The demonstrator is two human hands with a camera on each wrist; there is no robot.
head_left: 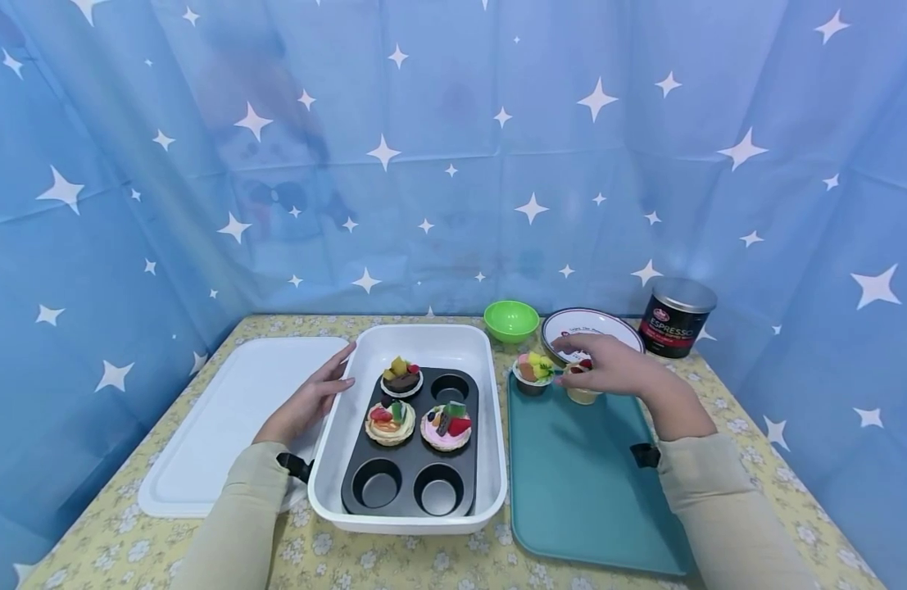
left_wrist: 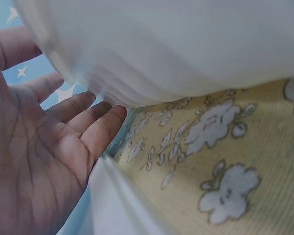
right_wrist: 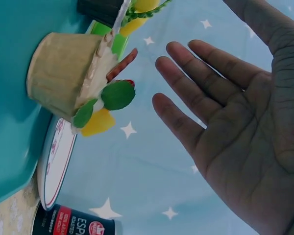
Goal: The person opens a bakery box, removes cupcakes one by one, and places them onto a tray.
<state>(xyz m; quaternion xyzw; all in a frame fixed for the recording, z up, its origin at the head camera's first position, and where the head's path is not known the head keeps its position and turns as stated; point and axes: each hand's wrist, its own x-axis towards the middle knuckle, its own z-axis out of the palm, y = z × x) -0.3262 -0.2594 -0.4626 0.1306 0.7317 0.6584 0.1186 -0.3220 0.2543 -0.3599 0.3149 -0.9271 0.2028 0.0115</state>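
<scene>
Beside the white rectangular basin (head_left: 424, 344), my left hand (head_left: 316, 393) touches its left side with extended fingers. Inside the basin lies a dark muffin pan (head_left: 409, 469) bearing a chocolate tart (head_left: 402, 378), a cream tart (head_left: 390, 423) and a pink tart (head_left: 446, 428), all fruit-topped. My right hand (head_left: 608, 363) hovers over a cupcake in a cream-coloured cup (head_left: 582, 397). In the right wrist view its fingers (right_wrist: 174, 117) are spread apart from that cupcake (right_wrist: 63, 73), which has leaves and yellow fruit. A fruit-topped cupcake in a dark cup (head_left: 532, 373) stands just left; both cupcakes are on the teal tray (head_left: 593, 492).
At the back are a green bowl (head_left: 511, 320), a white plate (head_left: 571, 321) with a dark rim and an espresso can (head_left: 676, 318). A flat white lid-like tray (head_left: 202, 442) lies at the left. Starry blue curtains (head_left: 453, 164) surround the floral-covered table (head_left: 324, 549).
</scene>
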